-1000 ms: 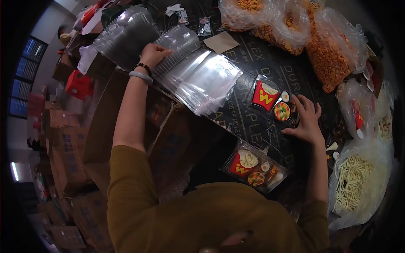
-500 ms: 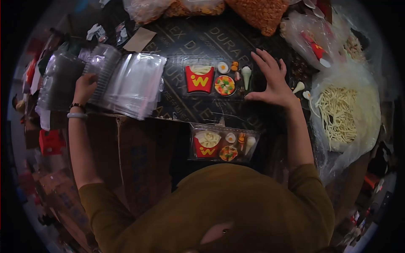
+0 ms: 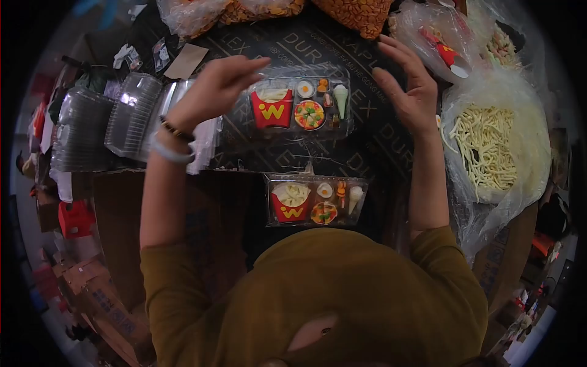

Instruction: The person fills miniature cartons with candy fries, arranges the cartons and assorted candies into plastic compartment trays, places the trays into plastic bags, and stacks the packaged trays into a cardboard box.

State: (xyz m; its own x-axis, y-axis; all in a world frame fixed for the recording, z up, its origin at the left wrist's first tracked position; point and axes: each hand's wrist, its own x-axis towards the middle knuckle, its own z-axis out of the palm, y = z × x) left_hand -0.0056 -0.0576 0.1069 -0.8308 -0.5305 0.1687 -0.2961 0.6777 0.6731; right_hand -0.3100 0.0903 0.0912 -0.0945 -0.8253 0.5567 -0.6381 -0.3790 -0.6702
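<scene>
A clear plastic tray lies on the dark table, with a red fries box, a fried egg, a round pizza and an ice-cream cone in its compartments. My left hand is over the tray's upper left corner, its fingers extended and nothing seen in them. To the tray's right, my right hand is held open, fingers apart and empty. A second filled tray sits nearer my body, at the table's front edge.
Stacked clear lids and plastic sleeves lie at the left. A brown card is behind them. Bags of orange pieces stand at the back. A bag of toy fries sits right. Cardboard boxes stand lower left.
My left hand has left the stacked clear lids and moved right to the tray. My right hand has moved slightly up beside it. The view has also turned and shifted.
</scene>
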